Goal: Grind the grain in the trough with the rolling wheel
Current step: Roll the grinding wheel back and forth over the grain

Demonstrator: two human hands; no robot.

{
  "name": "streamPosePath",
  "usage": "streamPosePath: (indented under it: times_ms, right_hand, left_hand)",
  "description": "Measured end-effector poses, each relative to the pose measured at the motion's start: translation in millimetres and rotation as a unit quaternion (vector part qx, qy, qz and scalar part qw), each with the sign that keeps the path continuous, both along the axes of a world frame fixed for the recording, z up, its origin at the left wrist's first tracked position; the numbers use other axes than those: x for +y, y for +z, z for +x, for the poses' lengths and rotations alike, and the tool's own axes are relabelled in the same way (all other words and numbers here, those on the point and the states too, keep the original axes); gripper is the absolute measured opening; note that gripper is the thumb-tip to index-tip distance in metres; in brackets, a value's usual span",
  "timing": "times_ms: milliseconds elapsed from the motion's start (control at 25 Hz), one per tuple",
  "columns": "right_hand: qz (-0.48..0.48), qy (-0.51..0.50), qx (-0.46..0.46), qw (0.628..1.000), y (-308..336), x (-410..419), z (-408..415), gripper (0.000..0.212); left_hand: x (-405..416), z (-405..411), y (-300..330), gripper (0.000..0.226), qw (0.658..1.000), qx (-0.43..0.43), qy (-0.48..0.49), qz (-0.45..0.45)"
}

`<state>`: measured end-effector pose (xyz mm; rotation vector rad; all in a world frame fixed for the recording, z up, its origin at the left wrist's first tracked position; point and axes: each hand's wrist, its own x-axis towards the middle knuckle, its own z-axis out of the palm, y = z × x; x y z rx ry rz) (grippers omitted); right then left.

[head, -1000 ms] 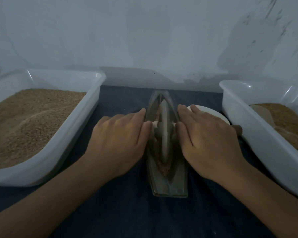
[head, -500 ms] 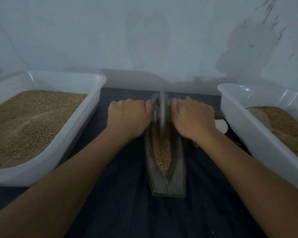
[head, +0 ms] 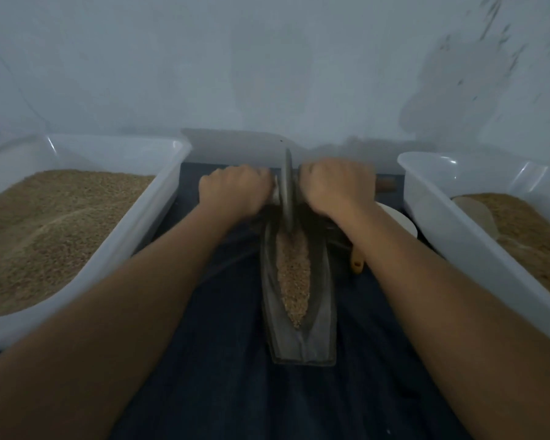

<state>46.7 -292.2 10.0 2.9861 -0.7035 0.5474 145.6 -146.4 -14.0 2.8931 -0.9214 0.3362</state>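
Grain (head: pixel 294 277) lies in a narrow strip along the groove of the boat-shaped metal trough (head: pixel 299 341), which sits at the centre of a dark blue cloth (head: pixel 235 392) with its long axis running from 6 o'clock toward 12 o'clock. At the trough's 12 o'clock end the rolling wheel (head: pixel 288 192) stands upright on its edge in the groove. The left hand (head: pixel 235 193) is curled into a fist around the axle at the wheel's 9 o'clock side; the right hand (head: pixel 337 188) is closed the same way at its 3 o'clock side, with a brown handle end (head: pixel 386 184) poking out beyond it. A white tub (head: pixel 159 198) full of grain stands at 9 o'clock, a second white tub (head: pixel 432 198) at 3 o'clock. Between the trough and the second tub lies a white dish (head: pixel 400 219), partly hidden by the right forearm.
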Motion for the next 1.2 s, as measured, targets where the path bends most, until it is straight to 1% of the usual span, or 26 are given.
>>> streamPosePath:
  times_ms: [40, 80, 120, 160, 200, 240, 320, 360, 440, 480, 520, 600, 640, 720, 760, 800, 880, 920, 1000, 1080, 1160, 1200]
  right_hand:
    - [-0.001, -0.006, 0.008, 1.000, 3.4, -0.6, 8.6, 0.048]
    - [-0.017, -0.002, 0.009, 1.000, 3.9, 1.6, 8.8, 0.048]
    - [-0.038, 0.006, 0.001, 0.999, 1.6, 6.5, -0.3, 0.047]
    - [-0.052, 0.021, -0.022, 0.998, -3.6, 11.9, -16.0, 0.048]
    - [-0.051, 0.039, -0.052, 0.997, -11.7, 18.6, -35.9, 0.049]
    - [-0.038, 0.056, -0.078, 0.995, -20.7, 26.9, -58.9, 0.051]
    - [-0.021, 0.087, -0.118, 0.989, -35.8, 40.8, -102.8, 0.051]
    - [-0.021, 0.098, -0.126, 0.987, -37.5, 43.1, -117.4, 0.053]
    - [-0.025, 0.111, -0.123, 0.986, -35.7, 39.0, -118.7, 0.055]
    - [-0.031, 0.105, -0.100, 0.989, -31.1, 34.0, -108.6, 0.055]
    - [-0.027, 0.094, -0.067, 0.993, -27.9, 27.4, -92.8, 0.055]
    - [0.031, 0.052, -0.022, 0.998, -19.2, 7.6, -50.6, 0.053]
    - [0.052, 0.025, 0.004, 0.998, -13.0, -3.5, -30.2, 0.049]
    - [0.074, -0.012, 0.047, 0.996, -5.2, -19.8, -2.5, 0.036]
    - [0.071, -0.019, 0.051, 0.996, -4.1, -22.6, 1.0, 0.032]
    - [0.063, -0.015, 0.049, 0.997, -6.4, -21.2, -2.3, 0.033]
    - [0.029, 0.022, 0.024, 0.999, -20.4, -6.9, -32.3, 0.041]
    - [0.014, 0.045, -0.001, 0.999, -26.6, 5.6, -53.7, 0.047]
    - [-0.006, 0.093, -0.049, 0.994, -32.8, 29.5, -96.2, 0.060]
    - [-0.031, 0.112, -0.074, 0.991, -30.8, 42.1, -118.1, 0.061]
    - [-0.033, 0.107, -0.061, 0.992, -26.6, 38.8, -112.6, 0.062]
    - [-0.023, 0.102, -0.038, 0.994, -23.1, 34.2, -101.7, 0.062]
  left_hand:
    - [-2.2, 4.4, 1.9, 0.032, 0.999, 0.035, 0.008, -0.010]
    - [-2.1, 1.6, 0.2, 0.027, 0.999, 0.037, 0.005, -0.013]
    - [2.4, -8.1, -3.9, 0.022, 1.000, 0.017, -0.007, -0.011]
    - [11.6, -22.0, -9.8, 0.021, 0.999, -0.021, -0.023, -0.013]
    - [23.9, -37.4, -17.4, 0.024, 0.996, -0.071, -0.040, -0.024]
    - [39.1, -54.4, -23.9, 0.033, 0.992, -0.103, -0.052, -0.056]
    - [64.6, -88.7, -26.2, 0.051, 0.976, -0.147, -0.085, -0.133]
    - [72.9, -99.7, -28.0, 0.054, 0.972, -0.161, -0.095, -0.143]
    - [74.7, -100.4, -28.6, 0.055, 0.971, -0.173, -0.104, -0.127]
    - [68.1, -94.1, -22.9, 0.055, 0.975, -0.167, -0.093, -0.110]
    - [56.2, -85.2, -15.5, 0.054, 0.983, -0.155, -0.073, -0.069]
    - [23.0, -56.4, -4.0, 0.047, 0.986, -0.162, -0.047, 0.005]
    - [7.3, -40.0, 3.8, 0.042, 0.990, -0.137, -0.033, 0.029]
    - [-16.3, -12.4, 16.2, 0.043, 0.998, -0.054, 0.003, 0.024]
    - [-21.0, -8.1, 19.4, 0.045, 0.999, -0.049, 0.010, 0.021]
    - [-19.6, -11.7, 17.9, 0.045, 0.997, -0.075, 0.001, 0.033]
    - [-0.4, -34.3, 1.4, 0.044, 0.985, -0.160, -0.034, 0.048]
    - [16.5, -50.7, -6.7, 0.047, 0.982, -0.180, -0.052, 0.020]
    - [56.0, -83.1, -18.7, 0.056, 0.978, -0.176, -0.089, -0.067]
    - [79.6, -99.9, -27.1, 0.056, 0.968, -0.187, -0.115, -0.125]
    - [76.7, -97.1, -26.8, 0.057, 0.968, -0.190, -0.109, -0.124]
    - [66.4, -91.3, -21.5, 0.057, 0.975, -0.178, -0.095, -0.096]
